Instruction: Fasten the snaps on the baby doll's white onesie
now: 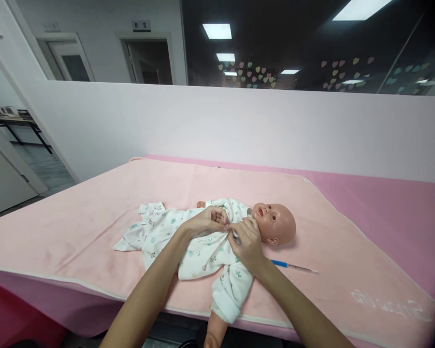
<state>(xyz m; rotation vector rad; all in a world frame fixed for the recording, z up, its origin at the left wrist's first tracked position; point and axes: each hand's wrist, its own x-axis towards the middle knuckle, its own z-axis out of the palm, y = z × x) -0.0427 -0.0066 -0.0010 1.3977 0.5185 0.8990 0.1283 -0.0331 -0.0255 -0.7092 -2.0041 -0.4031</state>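
Doll [280, 223] lies on its back at the centre of the frame, head toward the right, garment legs toward the left. It wears a white printed garment [206, 256]. 1 doll arm points to the bottom edge, its hand past the blanket border.

Hands: close together at the garment's chest, fingertips nearly meeting below the doll's chin. Right hand [247, 238]: thumb and fingers closed on the cloth. Left hand [208, 220]: fingers curled, tips at the cloth; cannot tell whether it grips.

1 slim blue-and-clear stick [293, 266] lies right of centre, near the right wrist. Support: pink blanket [94, 198], pale lettering at lower right, over a darker pink cover [395, 212].

Background: white wall [239, 125] across the middle; dark glass [297, 43] with heart stickers [259, 70] at upper right; 2 doorways at upper left.
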